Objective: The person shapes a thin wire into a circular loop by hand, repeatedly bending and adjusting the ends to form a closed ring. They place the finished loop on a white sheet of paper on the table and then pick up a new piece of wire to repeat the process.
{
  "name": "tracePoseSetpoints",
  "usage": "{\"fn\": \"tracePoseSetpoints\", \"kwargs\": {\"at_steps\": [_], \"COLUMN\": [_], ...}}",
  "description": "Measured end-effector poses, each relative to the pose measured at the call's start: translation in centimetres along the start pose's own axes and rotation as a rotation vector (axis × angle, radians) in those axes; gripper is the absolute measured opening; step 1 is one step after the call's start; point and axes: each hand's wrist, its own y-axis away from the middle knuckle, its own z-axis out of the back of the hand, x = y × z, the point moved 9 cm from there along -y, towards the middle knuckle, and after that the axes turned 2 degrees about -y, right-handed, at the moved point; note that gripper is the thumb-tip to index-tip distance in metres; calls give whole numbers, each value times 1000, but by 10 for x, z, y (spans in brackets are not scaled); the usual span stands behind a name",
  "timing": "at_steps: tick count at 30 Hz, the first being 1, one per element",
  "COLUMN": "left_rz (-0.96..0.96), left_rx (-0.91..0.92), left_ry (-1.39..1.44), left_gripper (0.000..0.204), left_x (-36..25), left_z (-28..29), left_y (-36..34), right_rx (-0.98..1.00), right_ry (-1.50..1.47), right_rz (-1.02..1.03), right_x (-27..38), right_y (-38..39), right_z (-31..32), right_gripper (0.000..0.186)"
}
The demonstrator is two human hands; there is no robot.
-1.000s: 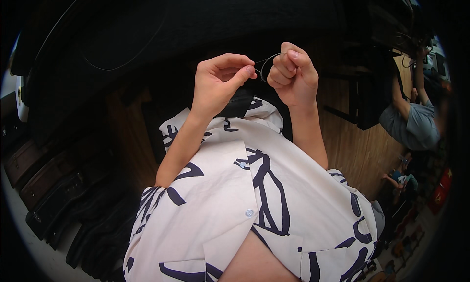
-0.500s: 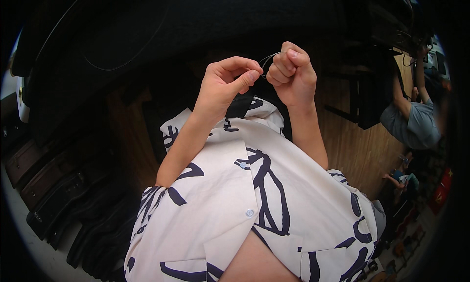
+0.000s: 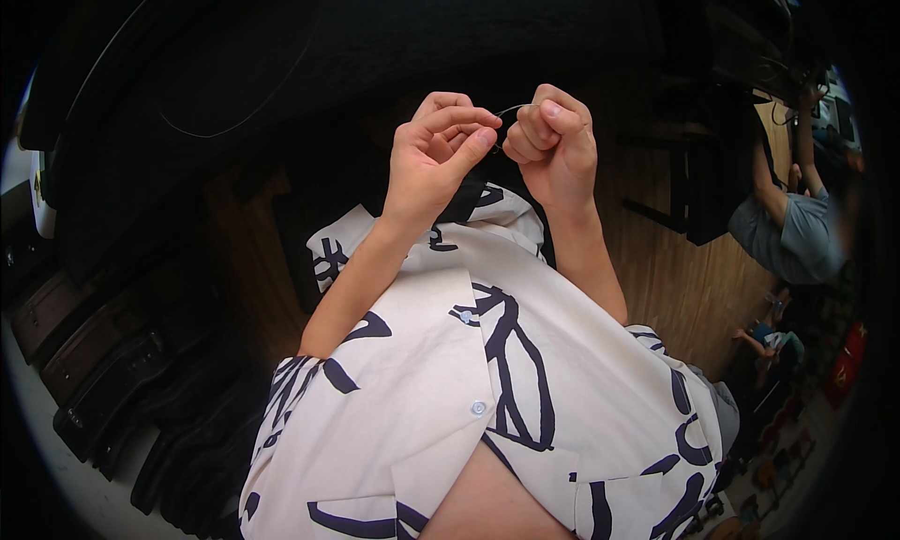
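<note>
A thin metal wire [image 3: 516, 108], bent in a small loop, spans the short gap between my two hands, in front of my chest. My right hand [image 3: 558, 151] is closed in a fist, with the thumb pressing the wire against the curled forefinger. On the other side, my left hand [image 3: 436, 151] brings its thumb and fingertips close together in a loose pinch at the loop's left side. Part of the loop disappears behind the left fingertips, and the right fist hides more of it.
Beyond my hands lies a dark surface [image 3: 412, 34], with a long thin strand [image 3: 225, 130] curving over its left part. Several dark cases [image 3: 112, 376] line the lower left. At the right are a dark chair [image 3: 703, 193] and a person in a grey shirt [image 3: 787, 235] above the wooden floor [image 3: 656, 259].
My left hand's fingers have spread a little and its other fingertips have lifted. The wire loop between the hands looks flatter. My right fist has dipped slightly, still holding the wire.
</note>
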Motion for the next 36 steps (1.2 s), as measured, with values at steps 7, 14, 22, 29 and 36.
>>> {"fn": "tracePoseSetpoints", "kwargs": {"at_steps": [7, 14, 22, 29, 36], "left_rz": [124, 134, 180, 120, -163], "left_rx": [25, 2, 22, -27, -85], "left_ry": [-3, -80, -116, -80, -362], "left_gripper": [19, 20, 14, 12, 16], "left_x": [7, 9, 17, 13, -11], "left_z": [-2, 1, -2, 4, 9], "left_y": [0, -2, -4, -3, -4], "right_rx": [0, -21, -8, -63, -135], "right_ry": [6, 59, 118, 195, 514], "right_rz": [-1, 36, 59, 173, 223], "right_x": [-1, 4, 9, 16, 26], "right_y": [-2, -2, -3, -8, -8], "right_z": [-2, 2, 2, 5, 14], "right_gripper": [31, 30, 30, 29, 27]}}
